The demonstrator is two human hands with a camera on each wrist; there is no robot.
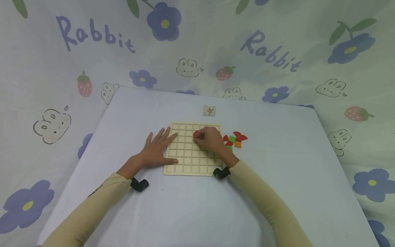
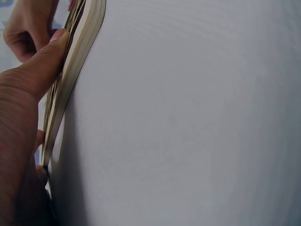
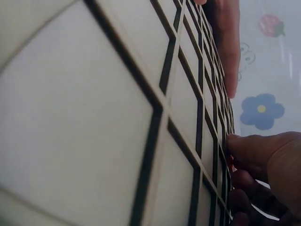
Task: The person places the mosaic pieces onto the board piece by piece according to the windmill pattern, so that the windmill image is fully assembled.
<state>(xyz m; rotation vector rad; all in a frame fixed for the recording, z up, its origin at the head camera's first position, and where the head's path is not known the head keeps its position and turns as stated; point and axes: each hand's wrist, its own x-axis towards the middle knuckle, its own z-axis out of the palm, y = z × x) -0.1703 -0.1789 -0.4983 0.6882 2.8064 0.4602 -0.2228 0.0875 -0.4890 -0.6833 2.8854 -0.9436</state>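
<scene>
A pale wooden grid board (image 1: pixel 187 159) with square cells lies flat on the table. My left hand (image 1: pixel 156 151) spreads its fingers over the board's left edge, the thumb near the lower left cells. In the left wrist view that thumb (image 2: pixel 47 61) presses on the board's rim. Over the upper middle cells, my right hand (image 1: pixel 211 139) pinches a small red tile (image 1: pixel 195 133) against the board. The fingers hide most of that tile, so its full shape cannot be told. In the right wrist view, the right fingertips (image 3: pixel 237 146) touch the grid, with a bit of red beside them.
Right of the board lie several loose tiles: red rounded wedges (image 1: pixel 240 136), green squares (image 1: pixel 232 139) and an orange square (image 1: pixel 238 144). Behind the board is a small card (image 1: pixel 209 110) with a red figure on a grid. A patterned cloth (image 1: pixel 197 44) hangs behind the white table (image 1: pixel 185 209).
</scene>
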